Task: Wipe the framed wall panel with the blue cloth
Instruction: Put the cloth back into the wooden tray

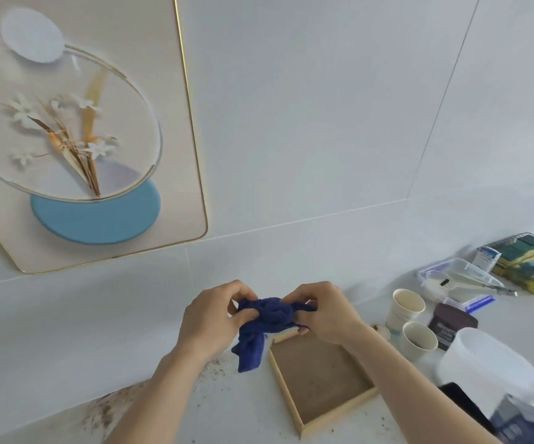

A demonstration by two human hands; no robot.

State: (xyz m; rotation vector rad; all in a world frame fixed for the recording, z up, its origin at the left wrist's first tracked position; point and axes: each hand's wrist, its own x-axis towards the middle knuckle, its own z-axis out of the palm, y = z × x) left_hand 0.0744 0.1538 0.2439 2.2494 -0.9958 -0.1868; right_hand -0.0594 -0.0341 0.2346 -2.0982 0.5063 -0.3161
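Both hands — left hand (208, 318), right hand (326, 310) — fingers closed on bunched blue cloth (267, 318), below framed wall panel (169, 91)

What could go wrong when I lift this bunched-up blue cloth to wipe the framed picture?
1. The blue cloth is wadded between the left hand and right hand; a wad may wipe unevenly.
2. Brown crumbs lie on the counter; a dangling tail could pick them up and smear the framed wall panel.
3. Open paper cups stand near the right arm.

We are looking from one head-worn camera, facing forward and down, close over the bench (252, 408) and tilting toward the wall (307, 123) just behind it.
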